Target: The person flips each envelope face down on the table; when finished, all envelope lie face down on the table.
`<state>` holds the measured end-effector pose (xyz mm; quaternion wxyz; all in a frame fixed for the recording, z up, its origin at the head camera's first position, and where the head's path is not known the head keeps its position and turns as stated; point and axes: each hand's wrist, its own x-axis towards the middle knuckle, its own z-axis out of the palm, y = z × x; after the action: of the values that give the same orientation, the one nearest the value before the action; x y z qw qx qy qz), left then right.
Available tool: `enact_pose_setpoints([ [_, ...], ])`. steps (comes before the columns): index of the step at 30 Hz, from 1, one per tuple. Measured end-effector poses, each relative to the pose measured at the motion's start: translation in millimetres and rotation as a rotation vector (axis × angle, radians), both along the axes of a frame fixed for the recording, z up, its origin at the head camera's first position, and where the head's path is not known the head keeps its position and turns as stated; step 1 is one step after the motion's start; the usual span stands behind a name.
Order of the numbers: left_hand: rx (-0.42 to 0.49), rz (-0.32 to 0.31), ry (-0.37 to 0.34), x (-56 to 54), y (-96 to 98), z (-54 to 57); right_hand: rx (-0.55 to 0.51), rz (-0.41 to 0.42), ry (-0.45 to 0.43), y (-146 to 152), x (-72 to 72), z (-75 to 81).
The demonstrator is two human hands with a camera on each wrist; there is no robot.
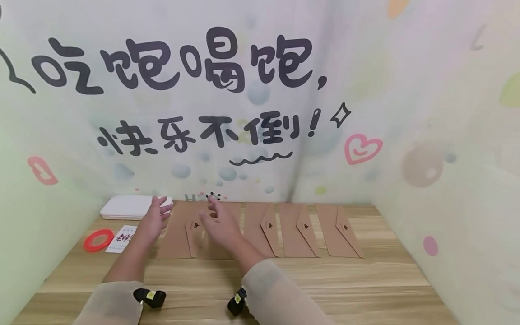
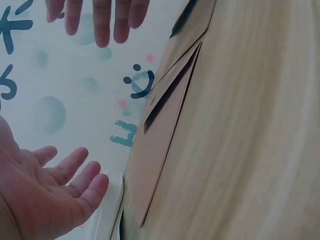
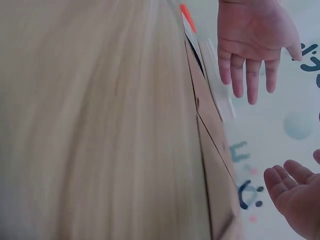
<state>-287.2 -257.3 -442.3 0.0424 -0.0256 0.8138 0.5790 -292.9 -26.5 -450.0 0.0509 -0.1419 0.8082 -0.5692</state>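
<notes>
My left hand (image 1: 154, 221) is raised above the table, its fingers relaxed and spread, palm turned inward. It overlaps the white flat case and the edge of the leftmost brown envelope (image 1: 178, 234) in the head view. Opposite it, my right hand (image 1: 221, 225) hangs over the second brown envelope (image 1: 215, 253), fingers loosely extended. Both palms face each other with a gap between them, and neither hand holds anything. In the right wrist view the left hand (image 3: 252, 45) shows straight fingers. Further brown envelopes (image 1: 256, 230) with angled flaps and small dark prints lie in the same row.
A white flat case (image 1: 126, 207) lies at the back left. In front of it are a red ring (image 1: 98, 240) and a white printed card (image 1: 118, 241), partly hidden by the left arm. Printed cloth walls (image 1: 260, 180) enclose the wooden table (image 1: 195, 289) behind and at both sides.
</notes>
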Motion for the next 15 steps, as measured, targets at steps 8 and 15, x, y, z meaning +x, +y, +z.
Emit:
enact_pose_setpoints([
  [8, 0.018, -0.051, -0.091, -0.8, 0.5, -4.0, -0.127, 0.002, -0.141, -15, -0.5, -7.3],
  [15, -0.033, -0.063, -0.129, -1.2, -2.2, -10.2, -0.128, -0.021, -0.229, -21, -2.4, -9.7],
])
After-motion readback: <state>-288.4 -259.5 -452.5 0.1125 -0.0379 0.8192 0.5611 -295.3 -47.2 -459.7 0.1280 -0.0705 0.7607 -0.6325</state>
